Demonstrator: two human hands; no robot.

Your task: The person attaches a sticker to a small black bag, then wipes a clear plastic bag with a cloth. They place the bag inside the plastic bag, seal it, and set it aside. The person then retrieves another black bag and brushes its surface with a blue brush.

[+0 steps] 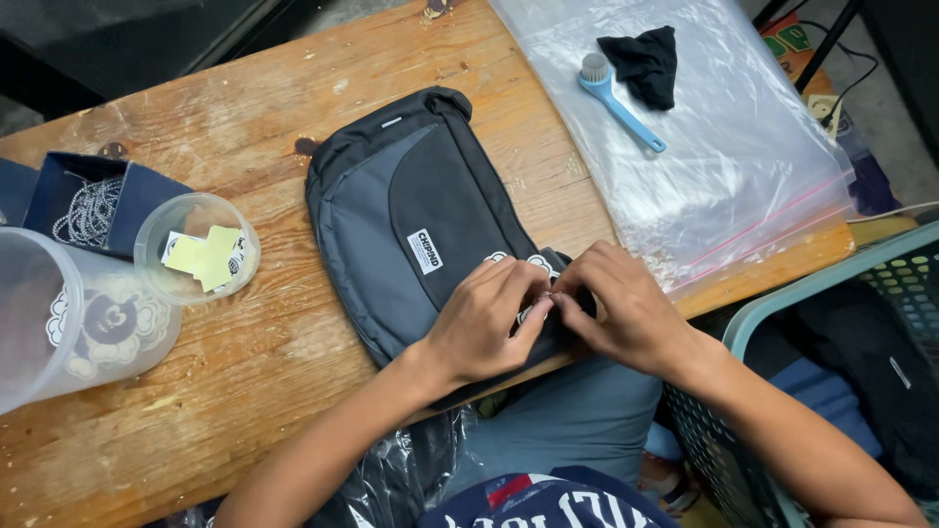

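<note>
Bare forearms, navy printed shirt

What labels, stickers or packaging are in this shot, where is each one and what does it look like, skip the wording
Sewn label: middle of the grey and black bag, small white rectangle, dark print.
Stickers: inside the round clear tub left of the bag, pale yellow and white pieces.
Clear zip bag: top right on the wooden table, flat, pink seal strip, under a blue brush and a black cloth.
Left hand and right hand pinch something small at the bag's near edge.
</note>
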